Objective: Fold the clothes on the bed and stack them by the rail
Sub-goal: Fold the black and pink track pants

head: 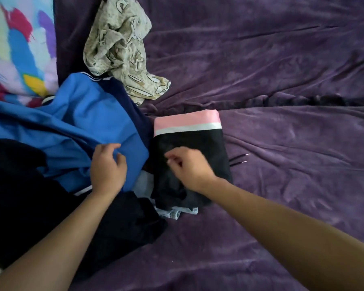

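I see a bed under a creased purple blanket (282, 70); a brightly blotched cloth (15, 49) is cut off at the upper left edge; a crumpled beige printed garment (118, 49) lies beyond the pile, its print too blurred for me to read. A blue garment (76, 122) with navy panels and thin white stripes sprawls at the left, overlapping a heap of black cloth (19, 185) that hides whatever is beneath; pale denim (172, 212) pokes out under the folded black garment (198, 141), which lies just beside the blue one and has a pink and white band at its far end; two dark drawstrings (239, 159) stick out to its right. My hands are apart; the left hand (108, 166) has its fingers curled into the blue garment's edge, gripping a fold. The right hand (187, 166) is over the folded black garment with loosely bent fingers; blur keeps me from telling whether it pinches the cloth.
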{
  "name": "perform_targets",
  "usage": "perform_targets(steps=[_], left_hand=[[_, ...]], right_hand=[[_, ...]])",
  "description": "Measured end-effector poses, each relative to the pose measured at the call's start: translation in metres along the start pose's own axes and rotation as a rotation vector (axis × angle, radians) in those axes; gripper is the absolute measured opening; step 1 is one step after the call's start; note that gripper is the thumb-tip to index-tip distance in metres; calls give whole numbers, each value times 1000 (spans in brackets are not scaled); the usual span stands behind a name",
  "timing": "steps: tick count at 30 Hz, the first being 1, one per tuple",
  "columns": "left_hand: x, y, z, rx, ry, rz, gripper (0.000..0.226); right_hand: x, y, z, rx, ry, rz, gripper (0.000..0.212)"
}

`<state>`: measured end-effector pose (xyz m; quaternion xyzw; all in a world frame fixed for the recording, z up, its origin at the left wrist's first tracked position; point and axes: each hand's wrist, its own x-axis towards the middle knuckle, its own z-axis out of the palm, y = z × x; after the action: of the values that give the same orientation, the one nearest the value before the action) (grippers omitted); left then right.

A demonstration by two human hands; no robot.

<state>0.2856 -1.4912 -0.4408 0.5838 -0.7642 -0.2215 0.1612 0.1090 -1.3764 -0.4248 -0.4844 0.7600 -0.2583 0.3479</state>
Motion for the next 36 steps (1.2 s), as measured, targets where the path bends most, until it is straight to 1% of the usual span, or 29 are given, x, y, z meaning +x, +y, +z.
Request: perform_targets(steps=[1,2,3,4,5,6,7,9,11,12,15,17,18,20,21,22,23,24,25,26,29,32,34,36], left_hand=[[-1,9,5,7,17,88,29],[-2,21,12,26,22,199,31],[-5,35,21,60,12,317,33],[-7,50,33,104,-18,433,36],[-10,62,45,157,-71,530,39],[-14,70,59,229,-147,590,43],[-16,72,72,320,-235,594,49],[-18,53,94,484,-378,469,61],[-20,18,107,527,-446,334,65],[-22,5,111,528,-464,313,66],[-22,-10,118,514,-523,305,66],[-15,-5,116,476,-520,309,67],[-9,0,112,431,-477,323,67],[9,14,104,230,-313,324,65],[23,22,102,107,-257,265,65],[40,30,102,-7,-250,157,67],[57,38,105,-78,-281,30,68],[71,44,108,-86,-333,-76,68],[80,50,110,-48,-391,-131,67],[83,53,111,-8,-435,-141,64],[68,57,104,14,-492,-69,48],[42,63,87,26,-507,67,30],[22,76,72,29,-511,157,24],[-3,95,58,-21,-512,220,20]], right_hand=[[-2,11,-11,-79,223,-119,25],[-2,22,-23,-187,421,-223,25],[1,33,-35,-303,539,-283,29],[7,43,-44,-408,564,-297,34],[16,54,-49,-493,508,-281,39],[26,65,-51,-568,400,-241,45],[38,76,-51,-641,274,-190,51],[59,99,-46,-742,84,-100,60],[76,123,-38,-738,8,-8,67],[81,133,-33,-719,-15,24,69],[88,147,-18,-712,-39,45,70],[90,145,-22,-700,-44,27,71],[91,142,-28,-676,-42,15,73],[92,137,-46,-561,-7,20,76],[92,134,-55,-476,28,51,78],[93,131,-61,-394,66,94,81],[93,128,-64,-326,97,141,84],[92,124,-63,-270,114,184,87],[90,121,-60,-223,118,216,89],[87,118,-57,-187,114,233,88],[67,114,-53,-119,117,232,76],[30,108,-61,-101,200,125,58],[-5,102,-70,-82,249,69,49],[-45,97,-79,-82,282,39,45]])
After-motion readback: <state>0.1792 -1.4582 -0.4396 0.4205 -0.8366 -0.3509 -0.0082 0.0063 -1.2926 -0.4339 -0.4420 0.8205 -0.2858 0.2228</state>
